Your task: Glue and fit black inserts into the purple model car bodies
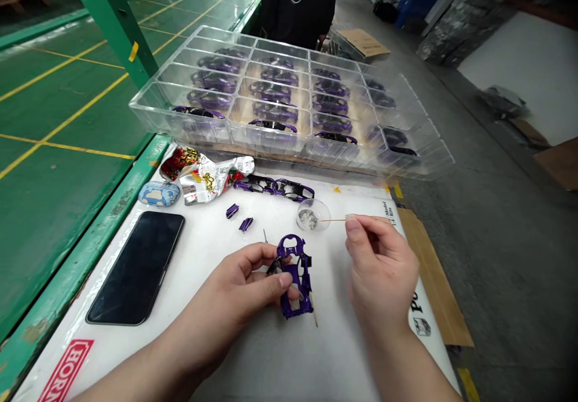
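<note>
My left hand [253, 287] grips a purple toy car body shell [295, 272] between thumb and fingers, its window openings showing. In a pinch, my right hand [382, 263] holds a thin wooden stick [335, 220], whose far end reaches into a small clear round dish [311, 215] with a whitish-grey substance inside. Two small purple parts [239, 216] lie on the white surface beyond my left hand. Behind the dish rest two more black-and-purple car shells [274, 187]. Another thin stick [315, 313] lies beside the held shell's lower right edge.
A large clear divided tray [271, 101] full of car shells stands at the back. At left are a black phone [135, 269], a blue patterned case [159, 194] and crumpled foil wrappers [208, 176]. A person in black [298, 5] is beyond the tray.
</note>
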A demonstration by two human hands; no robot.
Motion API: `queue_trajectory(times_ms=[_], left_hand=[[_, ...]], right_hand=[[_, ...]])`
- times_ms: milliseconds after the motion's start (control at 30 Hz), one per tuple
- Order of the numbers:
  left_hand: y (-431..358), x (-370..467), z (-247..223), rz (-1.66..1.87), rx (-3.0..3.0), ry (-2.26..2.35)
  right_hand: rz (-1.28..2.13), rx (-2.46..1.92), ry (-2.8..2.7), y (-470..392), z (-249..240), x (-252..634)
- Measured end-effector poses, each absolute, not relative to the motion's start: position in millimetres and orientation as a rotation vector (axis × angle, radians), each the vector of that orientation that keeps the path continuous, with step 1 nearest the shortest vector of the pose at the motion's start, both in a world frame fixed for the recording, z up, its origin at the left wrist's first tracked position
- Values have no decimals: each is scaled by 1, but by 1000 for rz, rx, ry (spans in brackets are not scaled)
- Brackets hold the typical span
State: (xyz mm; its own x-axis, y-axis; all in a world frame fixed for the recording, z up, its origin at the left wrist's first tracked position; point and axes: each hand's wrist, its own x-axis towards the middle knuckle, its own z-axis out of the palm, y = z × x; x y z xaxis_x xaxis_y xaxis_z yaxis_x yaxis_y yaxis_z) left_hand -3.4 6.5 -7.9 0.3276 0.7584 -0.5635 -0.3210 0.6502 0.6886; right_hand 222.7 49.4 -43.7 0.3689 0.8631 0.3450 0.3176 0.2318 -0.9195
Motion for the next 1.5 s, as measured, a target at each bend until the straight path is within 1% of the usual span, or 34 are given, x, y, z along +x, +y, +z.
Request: queue_trajectory(times_ms=[167,367,600,933,1500], left_hand=[[6,-2,-9,752,498,976],[5,-2,-12,779,545,928],[6,-1,-13,796,502,883],[6,-1,-10,788,497,887],[5,-2,-6,761,510,913]], right_hand=[[857,-1069,-969,47,-40,221],[1009,-934,-993,34,-31,214],[968,-948,-1098,26,-32,212],[798,-948,-1473,18,-32,212],[775,-1007,-1507,17,-31,210]])
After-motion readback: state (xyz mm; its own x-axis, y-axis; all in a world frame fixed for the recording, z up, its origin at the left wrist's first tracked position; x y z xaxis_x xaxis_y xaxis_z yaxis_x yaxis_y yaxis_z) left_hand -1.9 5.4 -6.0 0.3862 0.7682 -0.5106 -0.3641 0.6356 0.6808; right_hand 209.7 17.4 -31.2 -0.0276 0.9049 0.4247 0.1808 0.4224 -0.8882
